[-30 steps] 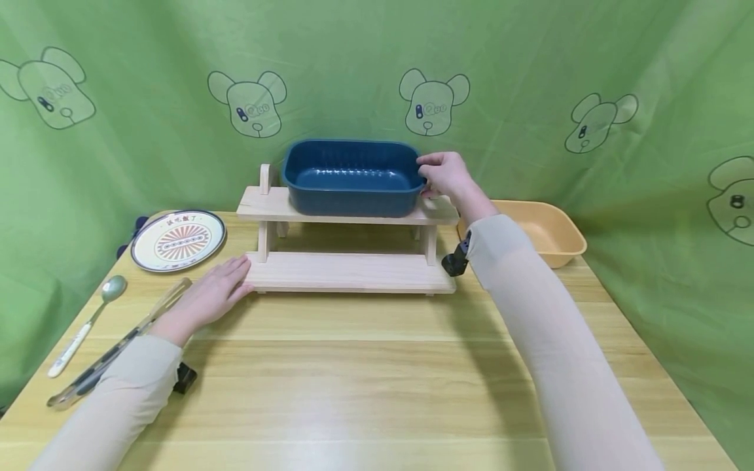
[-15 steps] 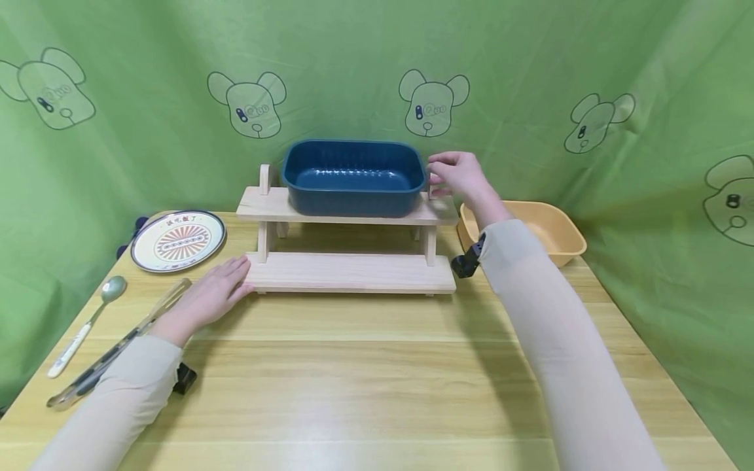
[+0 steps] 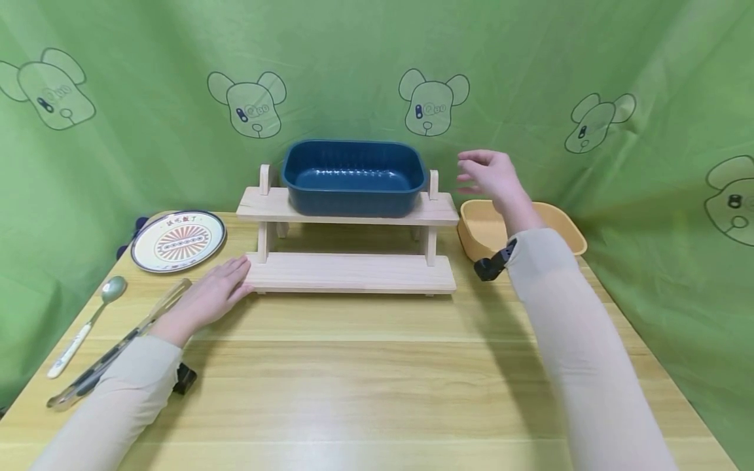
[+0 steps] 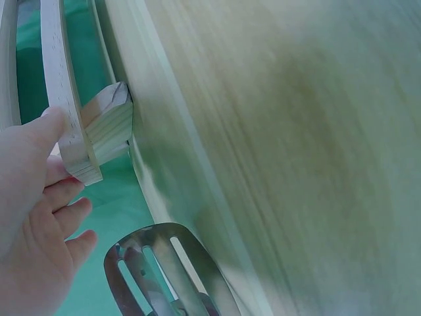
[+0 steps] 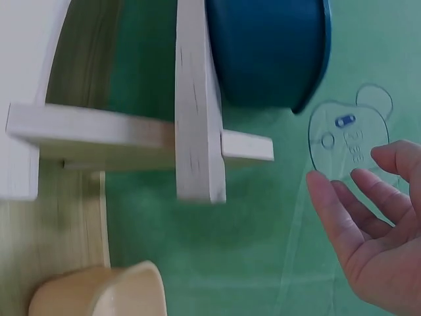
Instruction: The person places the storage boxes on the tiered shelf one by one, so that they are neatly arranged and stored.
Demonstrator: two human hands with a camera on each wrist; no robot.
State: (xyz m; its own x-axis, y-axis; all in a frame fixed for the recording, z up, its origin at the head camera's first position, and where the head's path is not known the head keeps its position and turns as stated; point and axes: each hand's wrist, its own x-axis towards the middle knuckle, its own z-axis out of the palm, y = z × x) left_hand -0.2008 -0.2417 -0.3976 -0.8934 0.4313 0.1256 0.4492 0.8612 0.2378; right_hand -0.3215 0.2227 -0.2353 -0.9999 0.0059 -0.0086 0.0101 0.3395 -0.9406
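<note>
A two-tier wooden shelf [image 3: 353, 269] stands at the back of the table. On its upper board sits a dark blue rectangular basin [image 3: 356, 203]. My left hand [image 3: 209, 294] holds the left end of the lower board; the left wrist view shows the thumb [image 4: 56, 125] on the board's edge and the other fingers beside and below its end. My right hand [image 3: 489, 175] is in the air right of the shelf, apart from the basin, above a yellow basin [image 3: 556, 229]. In the right wrist view its fingers [image 5: 332, 210] are loosely bent around nothing.
A patterned plate [image 3: 182, 242] lies at the back left. A spoon with a white handle [image 3: 76, 347] and a slotted metal utensil [image 4: 177, 253] lie near the left edge, the latter partly under my left arm. Green curtains [image 3: 347, 59] border the table.
My right hand has let go of the blue basin's right rim and moved right, away from the shelf. The basin stays in place. My left hand has not moved.
</note>
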